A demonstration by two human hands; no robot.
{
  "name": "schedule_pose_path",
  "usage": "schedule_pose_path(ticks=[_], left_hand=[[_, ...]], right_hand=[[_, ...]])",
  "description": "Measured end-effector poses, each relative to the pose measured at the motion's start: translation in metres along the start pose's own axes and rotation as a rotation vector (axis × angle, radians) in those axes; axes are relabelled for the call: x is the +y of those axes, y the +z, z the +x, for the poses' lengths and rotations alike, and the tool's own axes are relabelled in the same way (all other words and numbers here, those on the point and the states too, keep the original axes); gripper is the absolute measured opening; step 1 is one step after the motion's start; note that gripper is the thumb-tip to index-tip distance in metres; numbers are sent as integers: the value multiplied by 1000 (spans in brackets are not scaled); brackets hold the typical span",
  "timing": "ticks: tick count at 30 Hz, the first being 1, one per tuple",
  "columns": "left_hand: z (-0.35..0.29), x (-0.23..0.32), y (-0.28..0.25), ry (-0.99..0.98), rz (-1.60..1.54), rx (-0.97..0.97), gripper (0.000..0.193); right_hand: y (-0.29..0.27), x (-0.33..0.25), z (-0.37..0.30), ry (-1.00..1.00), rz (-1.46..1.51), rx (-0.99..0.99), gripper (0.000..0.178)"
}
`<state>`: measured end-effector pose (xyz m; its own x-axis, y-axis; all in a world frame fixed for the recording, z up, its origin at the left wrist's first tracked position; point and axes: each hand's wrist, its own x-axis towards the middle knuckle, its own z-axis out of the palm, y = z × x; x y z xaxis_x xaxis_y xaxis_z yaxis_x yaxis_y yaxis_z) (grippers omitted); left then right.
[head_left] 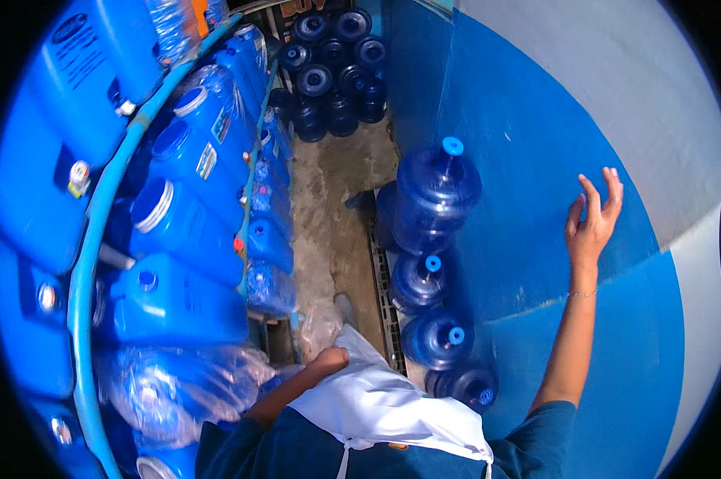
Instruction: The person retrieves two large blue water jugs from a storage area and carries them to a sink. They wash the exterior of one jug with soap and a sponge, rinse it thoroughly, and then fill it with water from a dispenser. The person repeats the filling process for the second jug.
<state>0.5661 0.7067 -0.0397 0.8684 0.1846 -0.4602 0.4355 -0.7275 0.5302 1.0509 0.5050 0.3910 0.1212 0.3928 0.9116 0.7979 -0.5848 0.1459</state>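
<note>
My left hand (331,361) is curled closed beside the edge of my white apron (376,397). Its palm side is hidden, so whether anything is inside cannot be seen. Out to the right, my right hand (594,217) is raised in front of the blue wall (528,199), its fingers apart and holding nothing. Between that arm and my body stand large blue water bottles in a row; the nearest upright ones include a tall bottle (438,191) with a light blue cap and a smaller-looking capped bottle (435,338).
Blue jerrycans (177,299) fill racks on the left, behind a light blue pipe rail (97,231); some are wrapped in clear plastic (186,387). A narrow concrete floor (328,215) leads to stacked water bottles (332,76) at the far end. A black slatted rack (386,299) edges the right-hand row.
</note>
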Motion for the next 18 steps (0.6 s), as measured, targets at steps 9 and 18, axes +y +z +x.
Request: schedule_pose_path(ticks=[9,18], left_hand=[[89,-178,-122,101,254,78,28],[154,-272,-222,-234,244,-39,27]], right_hand=[[91,31,14,41,-704,129,35],[122,42,10,126,-997,187,37]])
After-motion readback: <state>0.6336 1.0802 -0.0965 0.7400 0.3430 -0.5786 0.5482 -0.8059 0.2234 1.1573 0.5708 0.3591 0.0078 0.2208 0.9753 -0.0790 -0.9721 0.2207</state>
